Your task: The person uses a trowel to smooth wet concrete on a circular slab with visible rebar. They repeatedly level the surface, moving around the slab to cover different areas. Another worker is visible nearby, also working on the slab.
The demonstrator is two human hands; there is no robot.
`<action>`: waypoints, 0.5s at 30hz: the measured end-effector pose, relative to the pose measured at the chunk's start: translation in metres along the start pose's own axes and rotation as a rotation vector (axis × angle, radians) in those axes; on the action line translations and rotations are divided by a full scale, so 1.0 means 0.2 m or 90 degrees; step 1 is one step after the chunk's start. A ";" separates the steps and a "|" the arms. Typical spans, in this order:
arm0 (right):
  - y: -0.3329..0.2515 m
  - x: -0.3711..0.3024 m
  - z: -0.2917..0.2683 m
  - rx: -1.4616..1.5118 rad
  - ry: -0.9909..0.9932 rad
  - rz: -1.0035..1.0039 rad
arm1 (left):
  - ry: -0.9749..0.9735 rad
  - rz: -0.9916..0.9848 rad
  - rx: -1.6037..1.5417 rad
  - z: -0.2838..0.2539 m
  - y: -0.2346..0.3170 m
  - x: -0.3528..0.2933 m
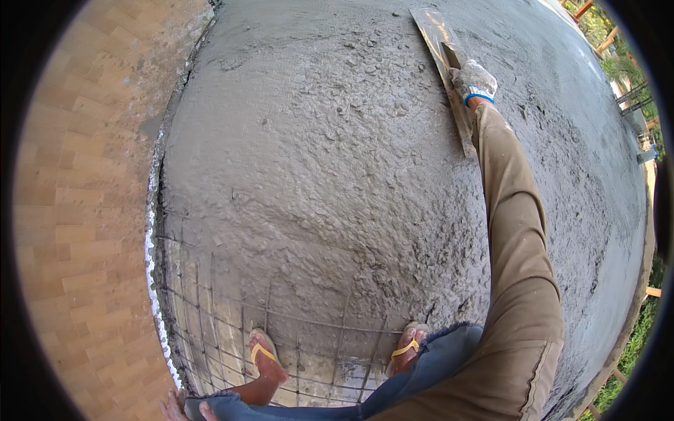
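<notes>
My right hand (475, 81), in a knitted work glove with a blue cuff, is closed around the handle of a long, flat concrete float (460, 126). The float's blade lies on wet grey concrete (316, 140) at the far right, streaked with cement. At the lower left edge, my bare left hand (175, 407) rests at the knee of my blue denim trousers (217, 405). Its fingers look spread, with nothing in them; part of it is cut off by the frame. The concrete near the float is smoother beyond the blade and lumpy on the near side.
A steel rebar mesh (337, 326) shows uncovered in front, my feet in yellow-strapped flip-flops (265, 351) standing on it. Along the left runs a tan tiled floor (91, 210) with a broken white edge (152, 266). Plants (635, 344) and posts border the slab at right.
</notes>
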State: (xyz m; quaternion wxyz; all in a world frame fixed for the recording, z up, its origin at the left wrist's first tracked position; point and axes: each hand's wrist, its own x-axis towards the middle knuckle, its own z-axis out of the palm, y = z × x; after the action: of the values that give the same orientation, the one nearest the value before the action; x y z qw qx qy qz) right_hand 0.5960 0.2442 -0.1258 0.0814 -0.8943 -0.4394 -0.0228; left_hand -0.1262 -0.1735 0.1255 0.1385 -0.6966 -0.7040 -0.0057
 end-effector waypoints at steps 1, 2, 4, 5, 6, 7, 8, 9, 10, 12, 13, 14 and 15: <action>0.02 0.05 0.01 0.003 -0.004 0.032 | -0.004 -0.012 0.020 -0.01 0.00 -0.02; 0.04 0.08 0.03 -0.003 -0.011 0.034 | -0.006 -0.021 0.042 -0.02 -0.01 -0.04; 0.03 0.15 0.04 -0.015 -0.023 0.045 | -0.006 -0.029 0.080 -0.04 -0.02 -0.06; 0.04 0.17 0.05 -0.012 -0.039 0.029 | -0.004 -0.034 0.100 -0.04 -0.03 -0.07; 0.02 0.18 0.06 -0.016 -0.043 -0.008 | -0.009 -0.033 0.113 -0.05 -0.03 -0.08; 0.02 0.19 0.06 -0.023 -0.044 -0.040 | -0.012 -0.028 0.122 -0.06 -0.03 -0.08; 0.00 0.19 0.07 -0.034 -0.048 -0.068 | -0.020 -0.021 0.131 -0.06 -0.03 -0.07; -0.01 0.17 0.08 -0.048 -0.056 -0.110 | -0.035 -0.026 0.132 -0.07 -0.03 -0.07; -0.01 0.14 0.09 -0.032 -0.047 -0.171 | -0.049 -0.031 0.129 -0.07 -0.02 -0.06; -0.03 0.07 0.09 -0.023 -0.048 -0.265 | -0.061 -0.028 0.130 -0.06 0.00 -0.03; -0.03 0.01 0.09 -0.025 -0.042 -0.311 | -0.060 -0.022 0.136 -0.06 0.02 -0.01; -0.04 -0.05 0.07 -0.029 -0.066 -0.327 | -0.057 -0.014 0.144 -0.05 0.03 0.01; -0.03 -0.11 0.05 -0.009 -0.073 -0.370 | -0.051 -0.006 0.147 -0.05 0.05 0.03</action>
State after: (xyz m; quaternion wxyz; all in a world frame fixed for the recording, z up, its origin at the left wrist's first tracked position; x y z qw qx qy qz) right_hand 0.5777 0.2332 -0.1375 0.0402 -0.7315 -0.6807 0.0026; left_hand -0.1151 -0.1697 0.1346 0.1895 -0.6721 -0.7084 0.1024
